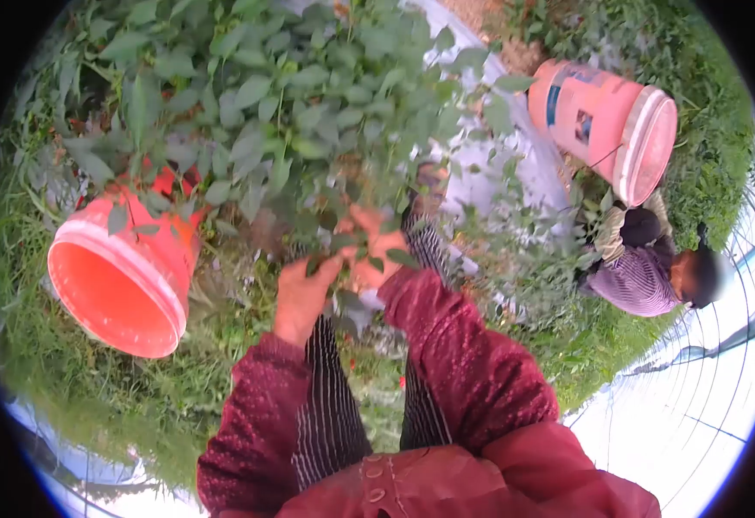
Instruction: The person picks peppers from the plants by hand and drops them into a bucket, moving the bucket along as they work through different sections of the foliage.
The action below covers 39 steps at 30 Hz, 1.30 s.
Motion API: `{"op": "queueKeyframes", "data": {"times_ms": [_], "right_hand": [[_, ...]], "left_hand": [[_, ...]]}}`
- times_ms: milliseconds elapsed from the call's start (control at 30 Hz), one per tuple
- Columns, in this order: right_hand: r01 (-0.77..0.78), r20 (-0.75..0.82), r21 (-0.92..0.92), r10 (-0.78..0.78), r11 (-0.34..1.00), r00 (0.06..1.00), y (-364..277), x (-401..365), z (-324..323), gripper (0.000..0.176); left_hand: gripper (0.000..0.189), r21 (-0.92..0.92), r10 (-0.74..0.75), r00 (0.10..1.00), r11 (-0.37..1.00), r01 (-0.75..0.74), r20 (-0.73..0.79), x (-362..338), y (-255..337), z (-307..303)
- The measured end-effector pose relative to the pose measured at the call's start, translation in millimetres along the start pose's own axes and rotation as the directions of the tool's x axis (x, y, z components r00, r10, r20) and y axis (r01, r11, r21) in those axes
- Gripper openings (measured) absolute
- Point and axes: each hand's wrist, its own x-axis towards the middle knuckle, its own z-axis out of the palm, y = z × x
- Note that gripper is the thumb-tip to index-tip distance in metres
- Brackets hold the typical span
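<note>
My left hand (pixel 302 298) is closed low among the leaves of a bushy green plant (pixel 291 95), its fingertips pinched together at a leafy stem. My right hand (pixel 372 246) meets it from the right, fingers bent around the same leafy stem (pixel 362 252). Several leaves lie over the fingers and partly hide the grip. Both hands are in front of my striped trouser legs (pixel 330 406). Small red spots show low in the greenery between my legs, too small to name.
An orange-red bucket (pixel 179 293) with a pale rim is at my left, partly behind leaves. Another pinkish bucket (pixel 598 121) with a label is at the upper right. Near it a person in a striped top (pixel 632 281) is low among plants. Pale sheeting (pixel 524 164) covers ground between rows.
</note>
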Motion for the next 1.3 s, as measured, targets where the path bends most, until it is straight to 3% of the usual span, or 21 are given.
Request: {"op": "queueKeyframes", "data": {"times_ms": [67, 100, 133, 167, 267, 433, 567, 600, 667, 733, 767, 833, 933, 967, 1000, 1067, 1100, 1167, 1233, 1267, 1300], "right_hand": [[-0.059, 0.033, 0.357, 0.050, 0.932, 0.998, 10, -2, 4, 0.050], [-0.074, 0.037, 0.371, 0.065, 0.926, 0.997, 2, -3, 6, 0.050], [-0.214, 0.096, 0.780, 0.225, 0.589, 0.970, -18, 1, 4, 0.039], [-0.262, 0.224, 0.962, 0.326, 0.074, 0.918, -34, 3, 4, 0.028], [-0.209, 0.118, 0.962, 0.418, 0.178, 0.901, -55, -4, 11, 0.015], [-0.158, 0.102, 0.979, 0.362, 0.126, 0.926, -54, -27, 33, 0.019], [-0.330, 0.199, 0.876, 0.359, 0.351, 0.912, -53, -33, 46, 0.015], [-0.334, 0.208, 0.875, 0.350, 0.350, 0.913, -53, -31, 48, 0.015], [-0.303, 0.112, 0.906, 0.521, 0.296, 0.846, -57, -25, 50, 0.026], [-0.230, 0.125, 0.954, 0.440, 0.193, 0.889, -54, -25, 51, 0.021], [-0.231, 0.141, 0.961, 0.449, 0.152, 0.882, -55, -25, 50, 0.017], [-0.265, 0.214, 0.961, 0.402, 0.075, 0.890, -55, -22, 47, 0.016], [-0.274, 0.255, 0.962, 0.408, -0.014, 0.876, -55, -21, 46, 0.017], [-0.265, 0.209, 0.963, 0.462, 0.058, 0.862, -57, -22, 48, 0.018], [-0.266, 0.206, 0.962, 0.462, 0.068, 0.863, -60, -23, 46, 0.018], [-0.290, 0.206, 0.950, 0.472, 0.112, 0.857, -63, -24, 44, 0.020], [-0.291, 0.206, 0.950, 0.471, 0.114, 0.858, -62, -25, 43, 0.020], [-0.282, 0.190, 0.939, 0.390, 0.195, 0.901, -62, -25, 44, 0.022], [-0.293, 0.182, 0.932, 0.423, 0.214, 0.888, -65, -26, 48, 0.021], [-0.300, 0.168, 0.926, 0.461, 0.230, 0.871, -68, -26, 50, 0.020], [-0.299, 0.164, 0.927, 0.471, 0.228, 0.867, -70, -25, 52, 0.020]], "left_hand": [[0.026, -0.063, 0.003, 1.000, 0.998, -0.002, 0.018, -3, -2, -7], [0.026, -0.053, -0.016, 1.000, 0.998, 0.017, 0.015, -3, -1, -12], [0.024, -0.049, -0.034, 0.998, 0.998, 0.037, 0.057, 0, 3, -19], [0.021, -0.043, -0.051, 0.994, 0.998, 0.056, 0.100, 2, 6, -24], [0.019, -0.043, -0.056, 0.991, 0.997, 0.061, 0.120, 5, 10, -32], [0.017, -0.085, -0.055, 0.980, 0.994, 0.073, 0.192, 1, 10, -40], [0.021, -0.050, -0.028, 0.977, 0.998, 0.040, 0.211, -11, 14, -50], [0.022, -0.037, 0.013, 0.983, 0.999, -0.007, 0.183, -19, 14, -55], [0.024, -0.054, 0.063, 0.992, 0.997, -0.057, 0.108, -45, -3, -66], [0.021, -0.042, 0.064, 0.974, 0.998, -0.056, 0.217, -66, -22, -73], [0.021, -0.043, 0.064, 0.977, 0.997, -0.057, 0.202, -68, -36, -74], [0.029, 0.122, 0.208, 0.977, 0.972, -0.201, -0.052, -63, -55, -66], [0.031, 0.006, 0.307, 0.927, 0.950, -0.314, -0.216, -50, -55, -56], [0.029, -0.290, 0.182, 0.958, 0.926, -0.243, -0.223, -50, -50, -47], [0.029, -0.298, 0.184, 0.958, 0.922, -0.246, -0.222, -45, -50, -45], [0.030, -0.141, 0.380, 0.871, 0.888, -0.438, -0.310, -33, -54, -41], [0.027, 0.064, 0.426, 0.848, 0.901, -0.429, -0.316, -31, -59, -46], [0.025, 0.006, 0.395, 0.860, 0.910, -0.415, -0.324, -39, -50, -43], [0.019, -0.130, 0.302, 0.902, 0.926, -0.354, -0.307, -39, -52, -39], [0.019, -0.129, 0.305, 0.901, 0.925, -0.357, -0.308, -35, -56, -38], [0.020, 0.043, 0.442, 0.842, 0.891, -0.452, -0.309, -30, -60, -37]]}}
